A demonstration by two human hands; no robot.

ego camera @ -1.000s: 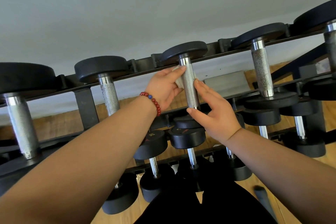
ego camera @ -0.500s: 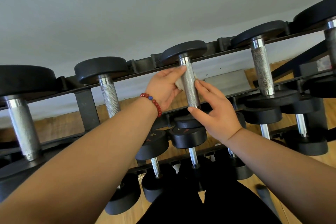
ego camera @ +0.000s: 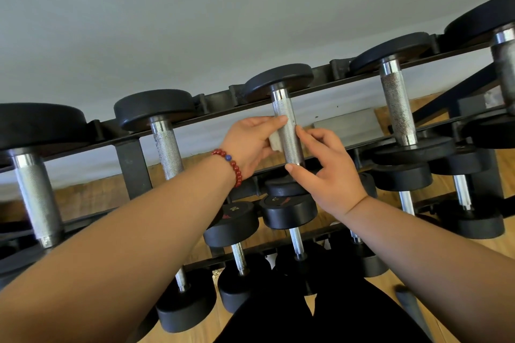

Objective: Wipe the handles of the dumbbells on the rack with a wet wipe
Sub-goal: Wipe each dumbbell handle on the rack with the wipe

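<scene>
**A:** What sits closest?

**B:** Black trousers (ego camera: 320,323) at the bottom edge, over a light wooden floor (ego camera: 500,249). Two bare forearms reach up from either side. Between them, on the lower tiers of a black metal rack (ego camera: 132,172), lie small black round-headed dumbbells (ego camera: 232,224), one marked 20.

**A:** And the hands?

**B:** Both meet at the top tier. The left hand (ego camera: 248,142), with a red bead bracelet (ego camera: 232,166) at its wrist, wraps the knurled silver metal handle (ego camera: 288,131) of the middle dumbbell from the left. Its thumb lies across to the bar, and its fingers go behind, out of sight.

**A:** Where is the wipe?

**B:** The small white wet wipe (ego camera: 274,141) is clamped between that palm and the left side of the handle. Only a bunched corner shows.

**A:** The other hand?

**B:** The right hand (ego camera: 331,175) holds the same handle from the right. Its thumb tip is at the lower end of the bar and its curved fingertips touch the side above.

**A:** Farther back?

**B:** The handle runs up to a black disc head (ego camera: 278,79) resting on the rear rail. Larger dumbbells with bare steel grips lie on either side (ego camera: 167,147) (ego camera: 397,111). Behind everything stands a plain pale grey wall (ego camera: 195,22).
</scene>
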